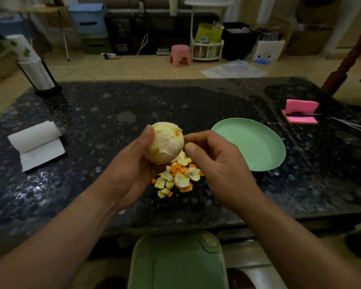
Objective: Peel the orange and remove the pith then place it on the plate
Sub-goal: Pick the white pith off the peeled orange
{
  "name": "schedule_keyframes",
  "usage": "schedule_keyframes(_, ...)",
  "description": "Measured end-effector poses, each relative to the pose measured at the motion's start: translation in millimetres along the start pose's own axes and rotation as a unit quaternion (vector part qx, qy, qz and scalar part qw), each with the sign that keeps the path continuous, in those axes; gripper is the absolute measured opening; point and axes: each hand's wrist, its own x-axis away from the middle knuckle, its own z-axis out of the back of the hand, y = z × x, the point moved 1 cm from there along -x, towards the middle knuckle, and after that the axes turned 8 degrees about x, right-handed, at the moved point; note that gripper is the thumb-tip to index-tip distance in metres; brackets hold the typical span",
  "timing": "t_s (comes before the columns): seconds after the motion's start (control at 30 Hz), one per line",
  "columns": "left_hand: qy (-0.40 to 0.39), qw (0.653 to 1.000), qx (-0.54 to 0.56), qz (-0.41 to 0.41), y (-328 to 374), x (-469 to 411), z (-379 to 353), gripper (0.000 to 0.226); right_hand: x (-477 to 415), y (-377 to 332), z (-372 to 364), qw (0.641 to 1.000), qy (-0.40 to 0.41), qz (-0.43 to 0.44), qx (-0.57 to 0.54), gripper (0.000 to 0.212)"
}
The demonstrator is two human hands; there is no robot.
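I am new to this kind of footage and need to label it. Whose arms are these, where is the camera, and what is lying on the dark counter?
There is no machine here. A person works with bare hands, and the single picture comes from a wide-angle camera worn on their head, looking forward and down. The left hand holds a mostly peeled orange above the dark speckled counter. The right hand is at the fruit's side with its fingers curled. Whether they pinch a bit of pith cannot be told. Below lies a pile of peel pieces. A green plate, with no fruit on it yet, sits to the right. A paper roll lies on the left and a pink notepad on the far right.
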Motion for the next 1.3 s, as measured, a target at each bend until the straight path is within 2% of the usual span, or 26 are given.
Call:
schedule_keyframes(0.07,0.036,0.999,0.012,0.020,-1,0,-3,0.056,0,0,0,1.000,0.008,0.005,0.017,0.010)
schedule_keyframes(0.17,0.050,0.997,0.037,0.043,-4,-1,-5,0.067,-1,-1,1,0.999,0.022,0.010,0.032,0.003)
schedule_keyframes(0.27,0.046,0.995,0.064,0.058,-7,-2,-5,0.074,-2,-3,-2,0.999,0.023,0.018,0.038,0.009)
schedule_keyframes(0.47,0.038,0.992,0.106,0.064,-5,0,-11,0.063,0,-11,-9,0.998,0.026,0.040,0.049,0.014)
schedule_keyframes(0.63,0.055,0.990,0.118,0.049,-2,-2,-9,0.070,-2,-13,-12,0.995,0.032,0.055,0.078,0.018)
schedule_keyframes(0.83,0.072,0.993,0.084,0.050,1,-1,-11,0.066,-6,-15,-15,0.993,0.037,0.052,0.098,0.013)
schedule_keyframes(1.1,0.081,0.995,0.039,0.040,-1,10,-7,0.054,-2,-16,-18,0.983,0.024,0.050,0.176,0.009)
schedule_keyframes(1.2,0.091,0.995,-0.003,0.031,-3,8,0,0.060,-1,-13,-16,0.966,0.019,0.072,0.247,0.011)
schedule_keyframes(1.3,0.114,0.992,-0.059,0.018,-4,8,1,0.067,-2,-9,-15,0.924,0.029,0.123,0.360,0.012)
